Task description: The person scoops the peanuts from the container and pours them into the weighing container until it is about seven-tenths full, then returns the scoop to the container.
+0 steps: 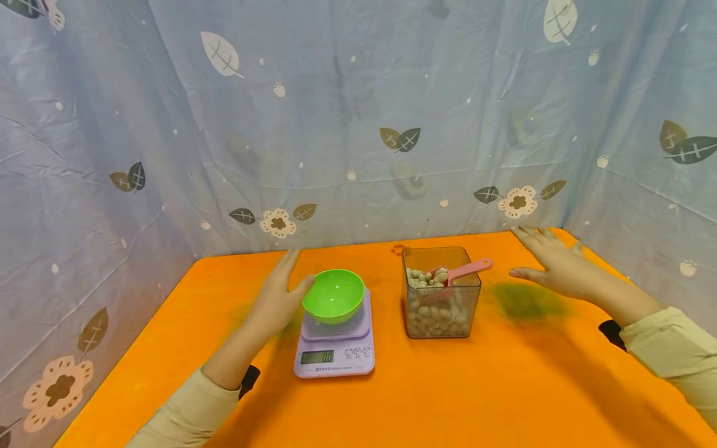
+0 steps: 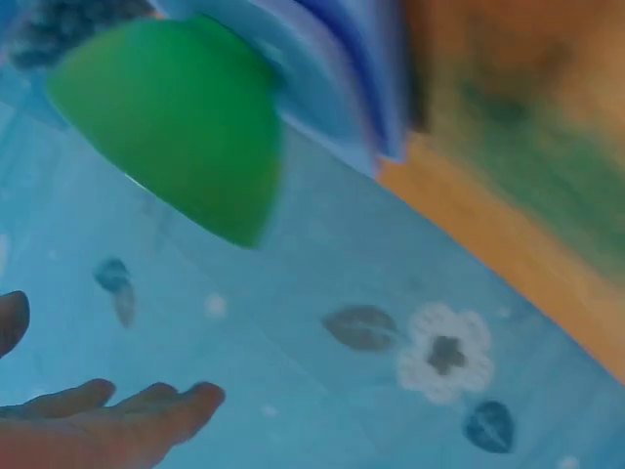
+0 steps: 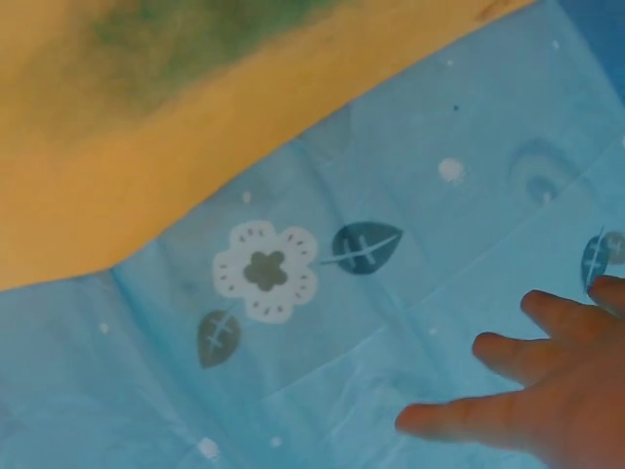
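A light green bowl (image 1: 334, 297) sits on the lilac kitchen scale (image 1: 335, 367), whose display (image 1: 317, 357) reads 0.0. Left of the bowl, my left hand (image 1: 278, 302) is held with extended fingers and grips nothing; in the left wrist view a gap shows between this hand (image 2: 107, 430) and the bowl (image 2: 176, 127). A clear square container (image 1: 441, 311) to the right of the scale holds what look like unshelled peanuts (image 1: 428, 278). A pink scoop (image 1: 469, 269) lies in it, handle over the rim. My right hand (image 1: 560, 264), fingers spread and holding nothing, is right of the container.
The orange table (image 1: 392, 410) has blurry green patches (image 1: 526, 302). A pale blue curtain (image 1: 347, 106) with leaf and flower prints stands behind it and along both sides. Dark bands (image 1: 249, 381) show at both wrists.
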`<state>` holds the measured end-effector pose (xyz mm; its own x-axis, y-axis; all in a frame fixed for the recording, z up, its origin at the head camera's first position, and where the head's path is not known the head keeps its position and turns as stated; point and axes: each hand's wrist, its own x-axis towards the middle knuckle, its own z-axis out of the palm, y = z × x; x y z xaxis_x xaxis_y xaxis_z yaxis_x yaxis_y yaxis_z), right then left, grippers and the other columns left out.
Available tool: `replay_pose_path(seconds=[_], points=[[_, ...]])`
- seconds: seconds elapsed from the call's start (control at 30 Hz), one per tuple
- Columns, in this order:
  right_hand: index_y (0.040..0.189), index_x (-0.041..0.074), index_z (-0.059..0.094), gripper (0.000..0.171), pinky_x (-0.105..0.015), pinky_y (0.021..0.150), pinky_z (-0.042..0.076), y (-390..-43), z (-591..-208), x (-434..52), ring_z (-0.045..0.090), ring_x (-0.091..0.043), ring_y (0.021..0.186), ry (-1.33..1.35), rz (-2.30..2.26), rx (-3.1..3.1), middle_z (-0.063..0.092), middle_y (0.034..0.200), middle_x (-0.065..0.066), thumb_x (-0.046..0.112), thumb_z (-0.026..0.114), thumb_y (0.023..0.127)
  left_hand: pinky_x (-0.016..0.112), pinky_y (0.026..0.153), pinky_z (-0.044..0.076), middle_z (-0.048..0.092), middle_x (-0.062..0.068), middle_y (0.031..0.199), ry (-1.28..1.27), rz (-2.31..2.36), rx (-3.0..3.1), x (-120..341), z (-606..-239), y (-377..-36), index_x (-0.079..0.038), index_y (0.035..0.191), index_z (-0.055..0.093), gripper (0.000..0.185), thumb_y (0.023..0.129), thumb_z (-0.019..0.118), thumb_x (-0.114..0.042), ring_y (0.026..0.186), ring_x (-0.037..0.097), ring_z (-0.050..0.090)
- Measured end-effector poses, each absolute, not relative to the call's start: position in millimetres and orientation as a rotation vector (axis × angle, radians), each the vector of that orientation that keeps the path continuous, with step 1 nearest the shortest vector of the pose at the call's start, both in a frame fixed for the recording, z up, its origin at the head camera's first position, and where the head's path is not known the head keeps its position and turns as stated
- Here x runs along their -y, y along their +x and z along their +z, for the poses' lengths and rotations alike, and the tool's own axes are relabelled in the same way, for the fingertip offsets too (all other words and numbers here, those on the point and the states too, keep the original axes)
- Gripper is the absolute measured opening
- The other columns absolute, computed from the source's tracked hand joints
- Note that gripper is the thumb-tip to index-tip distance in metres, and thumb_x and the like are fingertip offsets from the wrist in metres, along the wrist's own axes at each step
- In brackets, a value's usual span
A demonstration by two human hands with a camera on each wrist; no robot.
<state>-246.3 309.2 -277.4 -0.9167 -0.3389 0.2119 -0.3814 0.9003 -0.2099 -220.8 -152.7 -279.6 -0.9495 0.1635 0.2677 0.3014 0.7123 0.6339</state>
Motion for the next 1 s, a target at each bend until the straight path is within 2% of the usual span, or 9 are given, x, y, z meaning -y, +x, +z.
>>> replay_pose_path(seconds=[0.23, 0.43, 0.63, 0.8, 0.9, 1.0], points=[[0.152, -0.005, 0.018, 0.084, -0.086, 0.092, 0.013, -234.8, -274.5, -296.3, 0.016, -0.057, 0.135, 0.630, 0.548, 2.900, 0.022, 0.151, -0.035, 0.032, 0.066, 0.094, 0.052, 0.118, 0.017, 0.023, 0.018, 0.158, -0.519, -1.178, 2.702, 112.5, -277.5, -222.2, -0.001, 0.153, 0.025, 0.065, 0.100, 0.057, -0.022, 0.144, 0.036, 0.020], [0.147, -0.012, 0.025, 0.078, -0.071, 0.101, 0.029, -229.5, -276.8, -283.6, 0.031, -0.055, 0.130, 0.686, 0.644, 2.835, 0.031, 0.145, -0.037, 0.026, 0.067, 0.093, 0.052, 0.115, 0.026, 0.032, 0.019, 0.154, -0.541, -1.332, 2.717, 84.1, -279.9, -222.8, -0.001, 0.152, 0.028, 0.065, 0.099, 0.058, -0.024, 0.140, 0.037, 0.031], [0.142, -0.012, 0.037, 0.066, -0.066, 0.095, 0.041, -224.7, -283.1, -269.6, 0.046, -0.050, 0.122, 0.691, 0.781, 2.730, 0.050, 0.135, -0.032, 0.019, 0.067, 0.093, 0.052, 0.110, 0.036, 0.025, 0.015, 0.158, -0.551, -1.616, 2.729, 60.9, -280.9, -217.5, -0.007, 0.155, 0.020, 0.068, 0.100, 0.056, -0.023, 0.138, 0.038, 0.034], [0.137, -0.013, 0.045, 0.055, -0.065, 0.095, 0.043, -225.3, -287.9, -259.7, 0.049, -0.050, 0.119, 0.636, 0.905, 2.686, 0.055, 0.129, -0.030, 0.014, 0.066, 0.094, 0.052, 0.109, 0.036, 0.022, 0.016, 0.158, -0.552, -1.681, 2.764, 45.0, -285.0, -223.2, -0.005, 0.156, 0.015, 0.068, 0.102, 0.053, -0.025, 0.138, 0.038, 0.034], [0.131, -0.014, 0.051, 0.045, -0.055, 0.092, 0.050, -226.3, -288.8, -255.1, 0.054, -0.049, 0.114, 0.629, 0.985, 2.640, 0.058, 0.125, -0.030, 0.007, 0.065, 0.093, 0.050, 0.112, 0.034, 0.024, 0.017, 0.157, -0.537, -1.644, 2.794, 37.4, -289.1, -230.1, -0.002, 0.155, 0.017, 0.067, 0.103, 0.051, -0.027, 0.137, 0.037, 0.036], [0.124, -0.015, 0.056, 0.036, -0.036, 0.082, 0.058, -227.6, -288.8, -250.6, 0.061, -0.045, 0.105, 0.630, 1.044, 2.600, 0.061, 0.119, -0.030, 0.002, 0.064, 0.093, 0.049, 0.112, 0.033, 0.027, 0.021, 0.155, -0.513, -1.646, 2.797, 30.5, -292.3, -236.1, 0.003, 0.152, 0.021, 0.063, 0.104, 0.048, -0.026, 0.130, 0.039, 0.045]])
